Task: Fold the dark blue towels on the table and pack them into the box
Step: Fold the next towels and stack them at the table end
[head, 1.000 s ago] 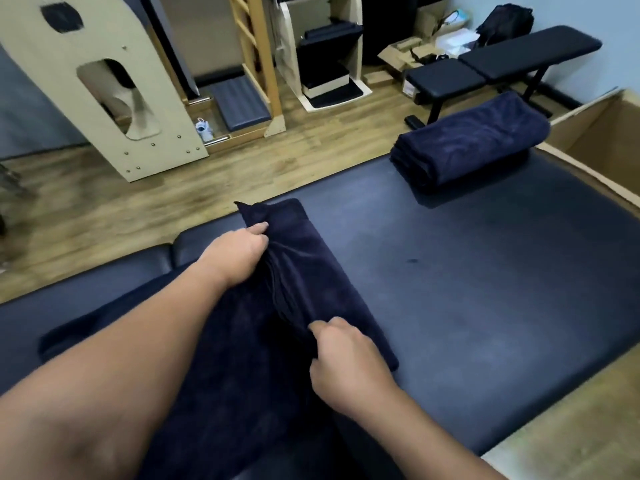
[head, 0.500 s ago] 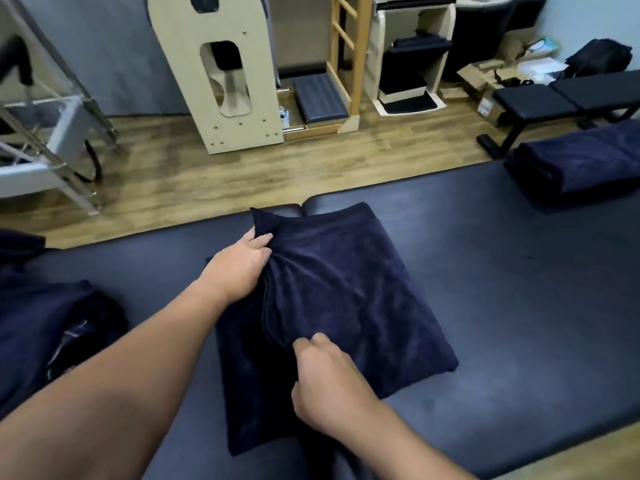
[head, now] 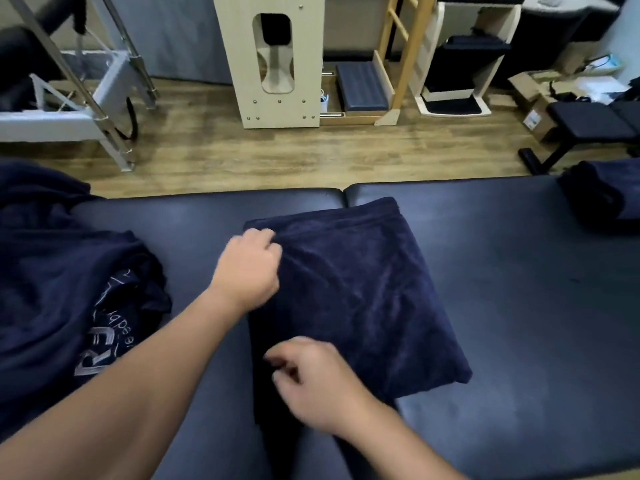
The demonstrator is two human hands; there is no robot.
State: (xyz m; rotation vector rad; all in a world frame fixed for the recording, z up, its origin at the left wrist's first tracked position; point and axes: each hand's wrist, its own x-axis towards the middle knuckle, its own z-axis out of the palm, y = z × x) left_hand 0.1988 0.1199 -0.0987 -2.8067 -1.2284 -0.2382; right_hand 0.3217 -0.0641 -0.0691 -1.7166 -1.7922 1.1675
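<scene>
A folded dark blue towel (head: 360, 292) lies flat in the middle of the dark padded table (head: 519, 323). My left hand (head: 247, 268) grips the towel's far left corner with curled fingers. My right hand (head: 311, 379) is blurred over the towel's near left edge, fingers curled; whether it pinches the cloth is unclear. A heap of unfolded dark blue towels (head: 69, 289) with white lettering sits at the left. A folded dark blue towel stack (head: 602, 199) lies at the table's far right. The box is out of view.
Beyond the table's far edge is wooden floor with a wooden exercise frame (head: 270, 60), a metal-framed machine (head: 86, 91) at the left, a black bench (head: 588, 129) and cardboard boxes (head: 533, 98) at the right.
The view swung left, bringing the unfolded heap into sight and pushing the folded stack to the right edge. The towel now lies flatter; my right hand shifted left along its near edge.
</scene>
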